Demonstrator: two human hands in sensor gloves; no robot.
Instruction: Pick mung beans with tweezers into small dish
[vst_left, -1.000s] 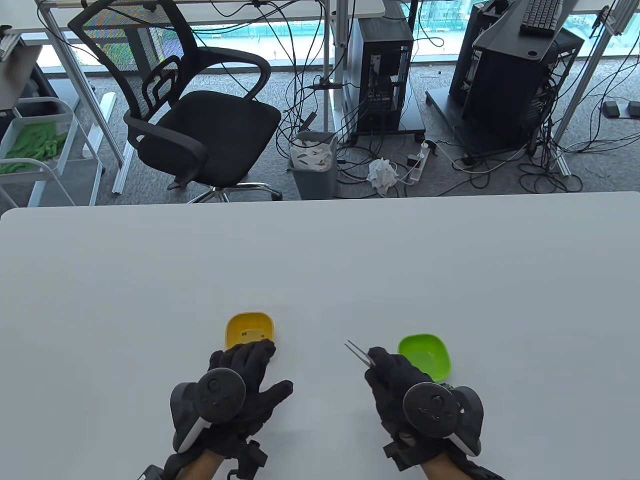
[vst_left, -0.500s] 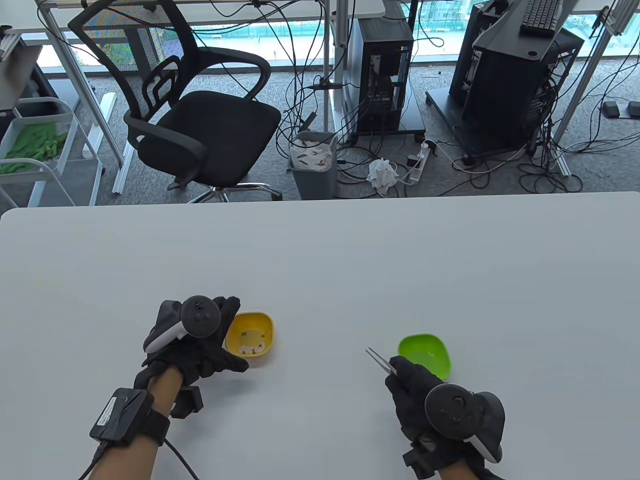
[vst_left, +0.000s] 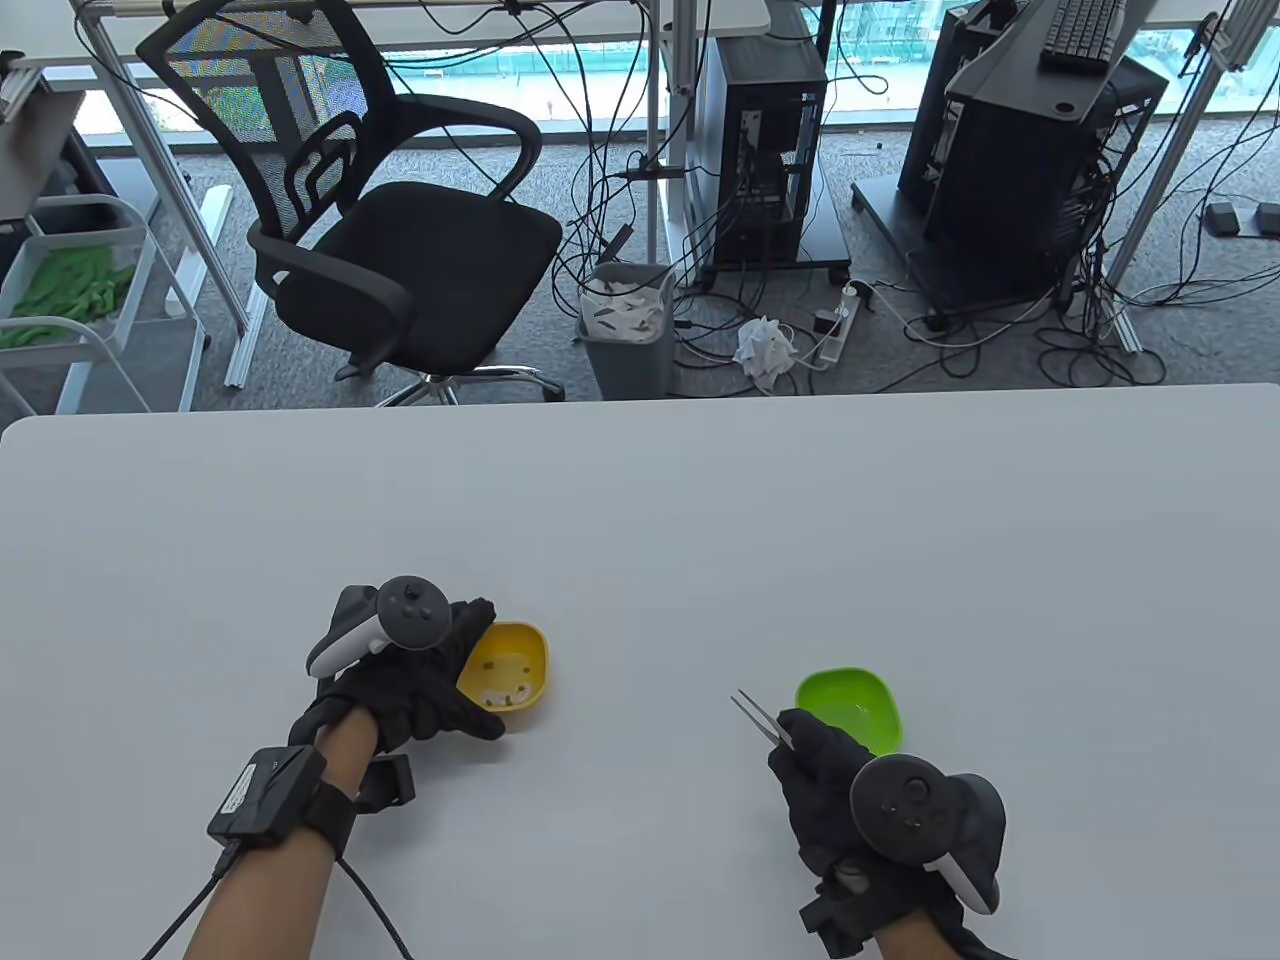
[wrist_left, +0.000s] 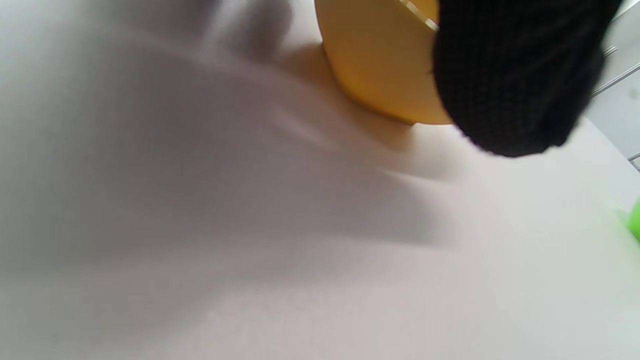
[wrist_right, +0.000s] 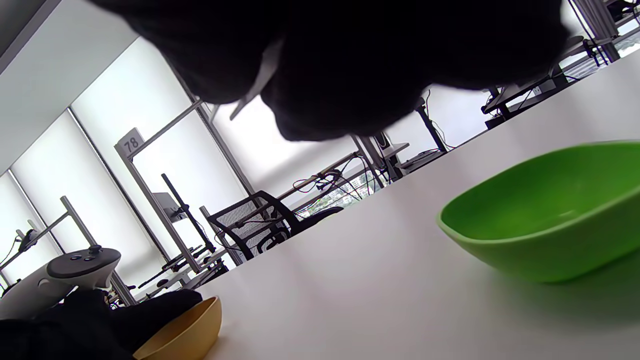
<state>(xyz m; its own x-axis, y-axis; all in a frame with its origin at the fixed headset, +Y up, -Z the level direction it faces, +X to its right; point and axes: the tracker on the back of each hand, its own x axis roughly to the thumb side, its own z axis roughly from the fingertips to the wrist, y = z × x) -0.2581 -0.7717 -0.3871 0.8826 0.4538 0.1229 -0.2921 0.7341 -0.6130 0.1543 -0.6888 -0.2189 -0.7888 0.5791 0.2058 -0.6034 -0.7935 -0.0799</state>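
Looking for the mung beans, we cannot make any out for certain; only pale specks show on the floor of the yellow dish (vst_left: 510, 670), too small to name. That dish sits on the white desk (vst_left: 640, 520) near its front edge, left of centre, and our left hand (vst_left: 420, 690) grips its left rim, fingers (wrist_left: 515, 75) curled over the edge and into the dish while the thumb lies along its near side. The tweezers (vst_left: 757, 716) are in our right hand (vst_left: 840, 790), pinched between clenched fingers (wrist_right: 350, 65), with the two thin tips slightly apart, raised off the desk and pointing up and to the left, toward the yellow dish but well apart from it. Just beside that hand, to its right and behind it, rests the green dish (vst_left: 850, 708), and we cannot tell whether it holds anything. A tracker (vst_left: 915, 800) rides on the back of each hand. Beyond the desk stand a black chair (vst_left: 400, 230), a grey bin (vst_left: 627, 325) and computer towers amid loose cables.
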